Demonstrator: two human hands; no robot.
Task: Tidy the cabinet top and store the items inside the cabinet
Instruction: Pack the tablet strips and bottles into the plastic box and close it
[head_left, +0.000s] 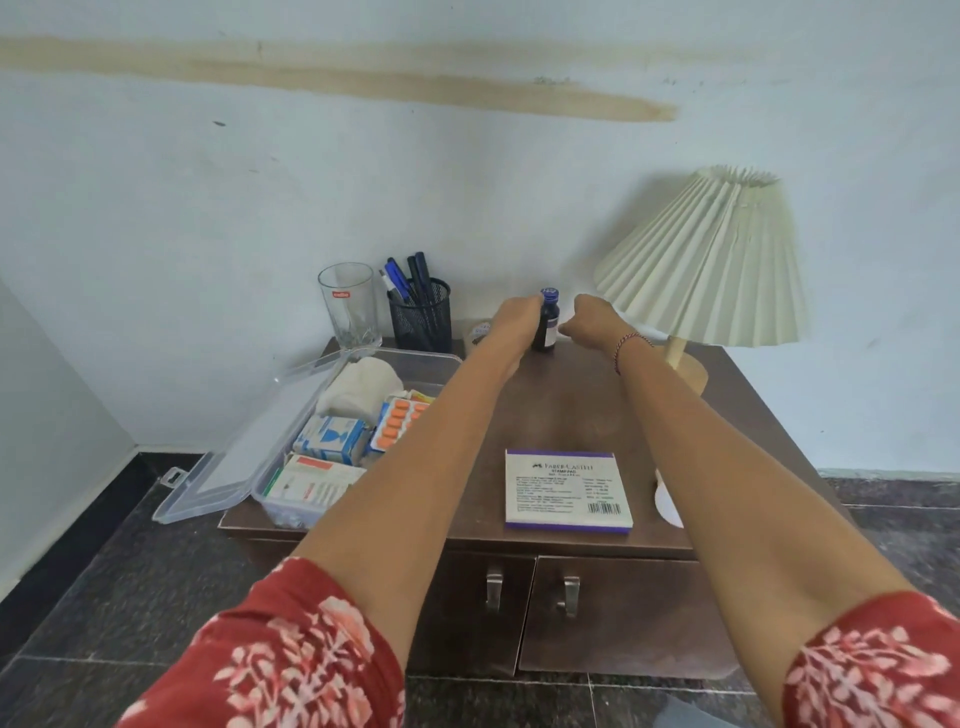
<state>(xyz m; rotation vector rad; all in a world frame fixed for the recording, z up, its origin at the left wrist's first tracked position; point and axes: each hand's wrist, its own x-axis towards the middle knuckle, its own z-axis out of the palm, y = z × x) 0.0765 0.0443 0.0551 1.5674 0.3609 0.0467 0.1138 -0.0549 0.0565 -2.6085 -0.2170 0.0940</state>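
Head view: left hand (515, 321) grips the dark bottle (548, 326).

The left hand (511, 322) touches a dark bottle (546, 326) on the cabinet (571, 415); the right hand (592, 322) is just beside it.

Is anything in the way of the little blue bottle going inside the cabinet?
Yes: both cabinet doors look shut. The blue bottle stands at the back of the top, so a door must open first. Nothing else visibly blocks it.
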